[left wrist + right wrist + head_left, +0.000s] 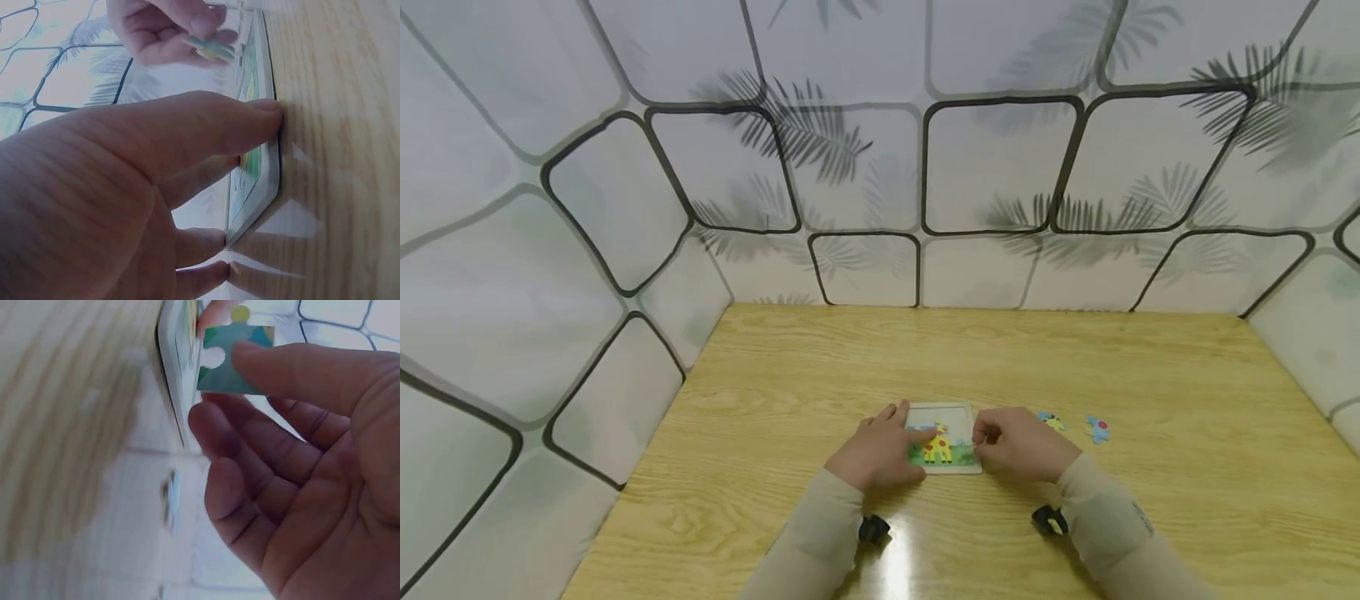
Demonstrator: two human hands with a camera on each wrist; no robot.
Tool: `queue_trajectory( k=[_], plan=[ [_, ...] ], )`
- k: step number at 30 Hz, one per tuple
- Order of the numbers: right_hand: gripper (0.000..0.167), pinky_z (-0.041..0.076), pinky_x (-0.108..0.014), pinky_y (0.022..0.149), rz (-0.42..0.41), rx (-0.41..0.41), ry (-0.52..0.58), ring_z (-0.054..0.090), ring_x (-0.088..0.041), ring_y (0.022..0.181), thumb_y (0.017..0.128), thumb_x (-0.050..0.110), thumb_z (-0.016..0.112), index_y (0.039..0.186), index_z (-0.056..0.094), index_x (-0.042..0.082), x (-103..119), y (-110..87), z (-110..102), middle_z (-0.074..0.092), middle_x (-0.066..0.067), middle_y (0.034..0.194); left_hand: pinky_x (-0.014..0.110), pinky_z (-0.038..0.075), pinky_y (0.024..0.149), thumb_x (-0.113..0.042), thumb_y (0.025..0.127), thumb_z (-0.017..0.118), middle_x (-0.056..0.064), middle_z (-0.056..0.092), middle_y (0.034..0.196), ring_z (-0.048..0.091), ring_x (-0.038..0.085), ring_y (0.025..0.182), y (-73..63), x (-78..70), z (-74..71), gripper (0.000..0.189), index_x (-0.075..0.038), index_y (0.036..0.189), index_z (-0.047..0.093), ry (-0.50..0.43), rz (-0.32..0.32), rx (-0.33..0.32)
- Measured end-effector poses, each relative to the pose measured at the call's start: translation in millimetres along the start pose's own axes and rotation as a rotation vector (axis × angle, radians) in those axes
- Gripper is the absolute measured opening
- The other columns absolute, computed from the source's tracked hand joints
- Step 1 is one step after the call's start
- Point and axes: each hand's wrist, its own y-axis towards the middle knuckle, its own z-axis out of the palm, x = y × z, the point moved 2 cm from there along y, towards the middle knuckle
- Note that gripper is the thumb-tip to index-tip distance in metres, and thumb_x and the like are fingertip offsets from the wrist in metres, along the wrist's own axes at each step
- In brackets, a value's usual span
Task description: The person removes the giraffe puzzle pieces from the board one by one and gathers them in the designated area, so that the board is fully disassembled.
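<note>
A jigsaw puzzle board (pixel 953 412) with a pale rim lies on the table, its lower part filled with a yellow giraffe on green grass. My left hand (pixel 878 457) rests across its left side. The thumb lies along the near rim, one finger reaches over the giraffe, and others touch the left edge. Beside the board's right edge, my right hand (pixel 1028 443) pinches a green puzzle piece (pixel 220 376) between thumb and fingers. In the right wrist view that piece is raised, with a yellow knob on top and a round notch in its side.
Two loose spots of puzzle pieces lie right of the board: a blue and yellow cluster (pixel 1052 421) partly behind the right hand, and a blue piece with a red dot (pixel 1098 430). The wooden table (pixel 790 375) meets patterned curtain-like walls (pixel 865 267) at the back and sides.
</note>
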Motion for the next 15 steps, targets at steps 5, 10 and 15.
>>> queue_trajectory(
  k=[5, 10, 15],
  plan=[
    [0.013, 0.048, -0.028, 0.068, 0.071, -0.034, 0.026, 0.057, -0.008, 0.076, 0.092, 0.013, 0.073, 0.084, 0.064, 0.019, -14.9, -15.4, -17.0, 0.063, 0.010, 0.083, 0.058, 0.029, 0.116, -0.044, 0.090, 0.072, 0.019, 0.023, 0.164, 0.026, 0.037, 0.150, -0.5, 0.5, 1.0, 0.060, -0.038, 0.147, 0.052, -0.001, 0.005, -0.005],
    [0.007, 0.051, -0.032, 0.073, 0.163, -0.028, 0.051, 0.061, -0.011, 0.084, 0.092, 0.018, 0.074, 0.091, 0.067, 0.017, -32.9, -30.5, -32.2, 0.066, 0.007, 0.088, 0.059, 0.029, 0.115, -0.044, 0.090, 0.072, 0.019, 0.023, 0.164, 0.026, 0.038, 0.150, -0.9, 1.4, 2.2, 0.060, -0.038, 0.147, 0.053, -0.004, 0.011, -0.008],
    [0.011, 0.052, -0.034, 0.075, 0.213, 0.005, 0.077, 0.062, -0.014, 0.087, 0.093, 0.020, 0.073, 0.100, 0.069, 0.013, -51.0, -47.0, -48.5, 0.067, 0.004, 0.093, 0.060, 0.028, 0.116, -0.043, 0.090, 0.072, 0.020, 0.021, 0.164, 0.024, 0.038, 0.150, 0.6, 1.3, 2.5, 0.061, -0.037, 0.147, 0.052, -0.020, 0.013, -0.006]
  ],
)
